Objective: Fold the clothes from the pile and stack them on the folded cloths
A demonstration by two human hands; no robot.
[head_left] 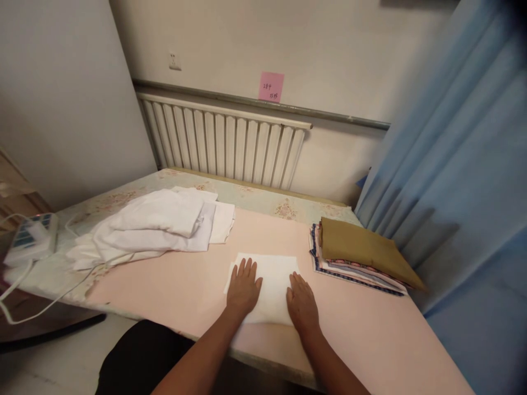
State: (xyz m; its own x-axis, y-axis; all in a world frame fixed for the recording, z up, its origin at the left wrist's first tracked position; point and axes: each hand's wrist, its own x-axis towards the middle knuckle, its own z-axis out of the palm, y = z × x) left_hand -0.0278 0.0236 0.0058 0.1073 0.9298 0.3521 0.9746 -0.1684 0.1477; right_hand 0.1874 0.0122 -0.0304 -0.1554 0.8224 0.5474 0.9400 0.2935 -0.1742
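Note:
A folded white cloth [274,291] lies flat on a pale pink table cover [185,291] near the table's front edge. My left hand [244,288] rests on the cloth's left side, palm down with the fingers stretched out. On its right side lies my right hand [302,302], also flat, with its fingers extended forward. Neither hand grips anything. Further left is a loose heap of white cloth [160,222]. To the right sits a stack of folded fabrics, with an olive-brown folded cloth [366,244] on top.
A power strip [35,238] with white cables is at the table's left end. Behind the table are a white radiator [226,140] and a wall bearing a pink paper note [270,86]. A blue curtain [461,164] hangs along the right side.

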